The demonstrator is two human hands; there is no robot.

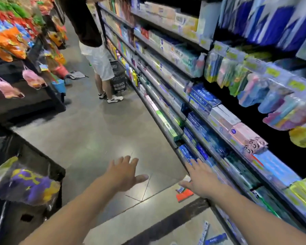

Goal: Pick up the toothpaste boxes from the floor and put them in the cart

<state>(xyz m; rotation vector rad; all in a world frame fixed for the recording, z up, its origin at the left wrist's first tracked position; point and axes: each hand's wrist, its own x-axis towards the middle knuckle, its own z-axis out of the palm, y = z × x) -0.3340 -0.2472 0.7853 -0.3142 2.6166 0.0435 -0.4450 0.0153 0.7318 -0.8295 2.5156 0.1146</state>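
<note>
A red and white toothpaste box (184, 193) lies on the grey floor beside the shelf base, just under my right hand (200, 181). Two more boxes, one pale (203, 232) and one blue (216, 239), lie on the floor at the bottom edge. My right hand is spread with straight fingers, holding nothing. My left hand (126, 174) is also spread out above the floor, empty. At the left edge stands a black cart (34, 156) holding a purple and yellow bag (25, 184).
Shelves (201, 110) of toothpaste and toothbrushes run along the right. Another person (97, 55) in white shorts stands up the aisle by a black basket (118, 76). Snack bags and hanging toys (12, 41) fill the left display.
</note>
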